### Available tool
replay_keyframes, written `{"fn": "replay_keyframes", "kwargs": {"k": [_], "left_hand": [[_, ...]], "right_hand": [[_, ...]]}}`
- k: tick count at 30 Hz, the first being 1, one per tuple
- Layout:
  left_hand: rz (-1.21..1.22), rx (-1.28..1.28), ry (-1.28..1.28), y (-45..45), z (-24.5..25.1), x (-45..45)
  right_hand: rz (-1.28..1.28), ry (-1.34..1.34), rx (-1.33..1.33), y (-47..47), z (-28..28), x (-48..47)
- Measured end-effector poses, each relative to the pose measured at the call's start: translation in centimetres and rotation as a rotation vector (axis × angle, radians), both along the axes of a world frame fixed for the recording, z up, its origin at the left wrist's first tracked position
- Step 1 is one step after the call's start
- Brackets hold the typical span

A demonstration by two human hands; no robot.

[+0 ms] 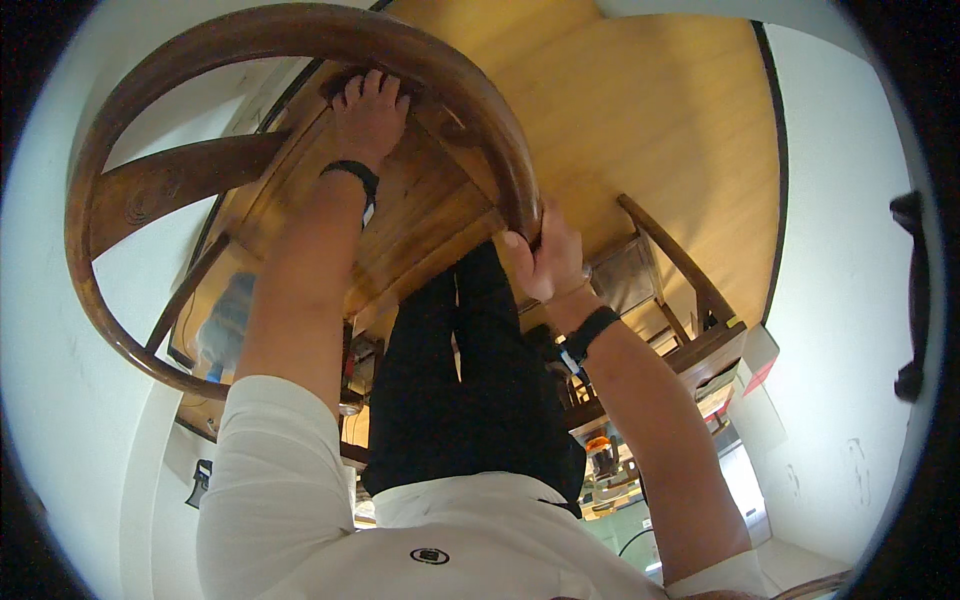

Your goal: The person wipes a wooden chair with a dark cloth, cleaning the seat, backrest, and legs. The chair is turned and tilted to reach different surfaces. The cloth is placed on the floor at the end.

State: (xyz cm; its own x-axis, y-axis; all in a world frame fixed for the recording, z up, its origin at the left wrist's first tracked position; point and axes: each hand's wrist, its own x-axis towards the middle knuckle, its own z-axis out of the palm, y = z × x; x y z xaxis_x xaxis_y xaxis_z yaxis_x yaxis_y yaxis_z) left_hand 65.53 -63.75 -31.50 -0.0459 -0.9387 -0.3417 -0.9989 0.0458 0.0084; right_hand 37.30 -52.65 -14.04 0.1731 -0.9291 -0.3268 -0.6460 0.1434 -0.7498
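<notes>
A brown wooden armchair with a curved, rounded top rail (pixel 300 30) stands before me, its carved back splat (pixel 180 184) to the left. My left hand (pixel 371 112) reaches inside the curve, palm down with fingers spread, over the far side of the wooden seat (pixel 405 202). Something dark shows around its fingertips; whether the hand grips it is unclear. On the other side, my right hand (pixel 547 251) is wrapped around the end of the curved armrest, thumb on the near side. Both wrists wear dark bands.
Another wooden chair (pixel 675 262) stands to the right on the yellowish wood floor (pixel 660 112). A clear plastic bag or bottle (pixel 225 330) lies at left below the chair back. White walls (pixel 840 225) rise on both sides. Cluttered wooden furniture (pixel 607 480) shows behind me.
</notes>
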Motion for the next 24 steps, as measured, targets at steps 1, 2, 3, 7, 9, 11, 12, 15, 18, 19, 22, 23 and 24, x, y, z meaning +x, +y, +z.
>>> {"fn": "replay_keyframes", "kwargs": {"k": [1,2,3,7,9,11,12,15,18,19,22,23,24], "left_hand": [[0.004,-0.035,-0.002,-0.4,0.0,0.0],[0.027,-0.066,-0.058,-0.6,0.0,-0.4],[0.117,-0.053,0.004,-0.9,0.0,-0.5],[0.575,-0.066,0.241,-1.1,-0.3,-0.5],[0.7,-0.164,0.429,-1.4,-0.2,1.0],[0.74,-0.233,0.564,-1.5,0.5,3.1],[0.687,-0.309,0.714,-1.3,1.2,4.0],[0.586,-0.406,0.96,-1.6,4.3,5.8],[0.522,-0.602,1.047,-1.8,8.6,4.9],[0.575,-0.65,1.159,-2.0,10.0,3.9],[0.717,-0.742,1.266,-2.3,14.4,2.5],[0.839,-0.702,1.253,-2.4,15.7,2.1],[0.794,-0.831,1.308,-2.6,16.9,1.9]], "right_hand": [[0.01,0.011,-0.004,0.0,0.0,0.0],[0.016,0.014,-0.007,0.1,0.0,0.0],[0.026,0.012,-0.007,0.1,-0.1,0.0],[0.002,0.036,-0.017,0.5,-0.4,-0.1],[-0.005,0.065,-0.009,0.8,-0.5,-0.2],[0.012,0.057,-0.064,0.9,-0.6,-0.2],[0.009,0.033,-0.075,1.0,-0.7,-0.2],[-0.026,0.04,0.017,1.1,-0.4,-0.1],[-0.033,0.04,-0.004,0.9,0.0,0.1],[-0.029,0.039,-0.007,0.8,0.1,0.2],[-0.031,0.02,-0.042,0.6,0.3,0.3],[-0.022,0.023,-0.06,0.5,0.3,0.3],[-0.014,0.026,-0.073,0.5,0.3,0.3]]}}
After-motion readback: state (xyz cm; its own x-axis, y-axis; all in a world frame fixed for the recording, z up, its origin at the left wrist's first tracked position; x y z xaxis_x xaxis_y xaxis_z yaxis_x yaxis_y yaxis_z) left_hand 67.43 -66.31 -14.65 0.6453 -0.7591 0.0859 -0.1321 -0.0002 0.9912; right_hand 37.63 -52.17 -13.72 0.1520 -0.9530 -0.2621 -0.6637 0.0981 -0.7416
